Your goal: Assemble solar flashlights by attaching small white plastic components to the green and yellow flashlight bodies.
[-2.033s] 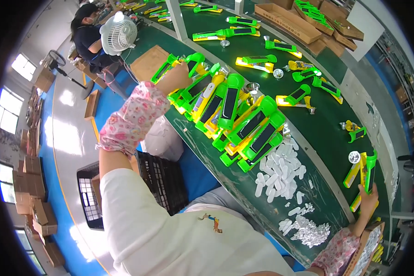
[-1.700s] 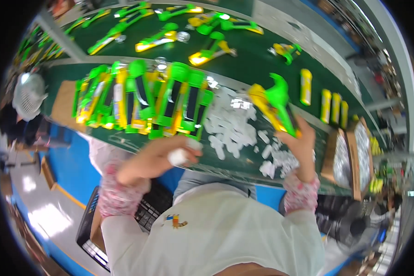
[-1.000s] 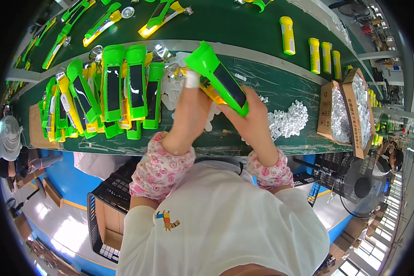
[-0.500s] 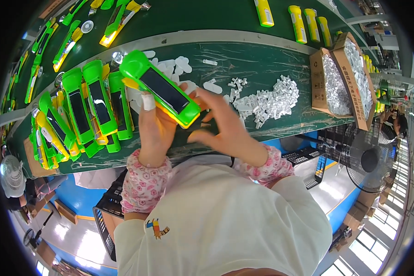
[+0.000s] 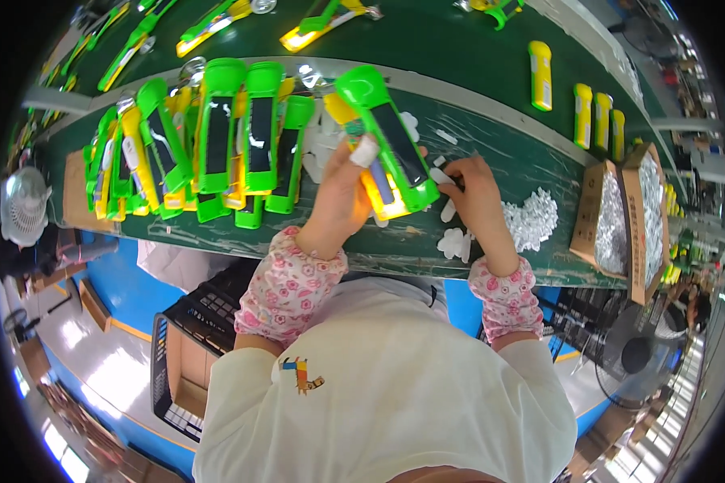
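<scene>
My left hand point(image 5: 340, 201), a white wrap on one finger, grips a flashlight. Its green half with a dark panel point(image 5: 398, 143) sits apart from its yellow half point(image 5: 388, 209), where a purplish cylinder point(image 5: 380, 182) and a bit of green circuit board show. Right of it, my right hand point(image 5: 477, 197) is low over the bench, thumb and finger pinched at a white plastic piece point(image 5: 438, 175). Another white oval piece point(image 5: 448, 211) lies just below those fingertips. Part of the left fingers is hidden behind the flashlight.
Several green-and-yellow flashlights point(image 5: 215, 133) lie piled at the left of the green bench point(image 5: 507, 161). A heap of small white pieces point(image 5: 532, 221) lies right of my right hand. Open cartons point(image 5: 600, 213) of clear parts stand at the right edge. Yellow flashlight bodies point(image 5: 541, 76) line the back.
My right hand has left the flashlight and gone right and down to the white pieces, fingers now pinched. The flashlight appears farther right in the picture as the whole view has shifted.
</scene>
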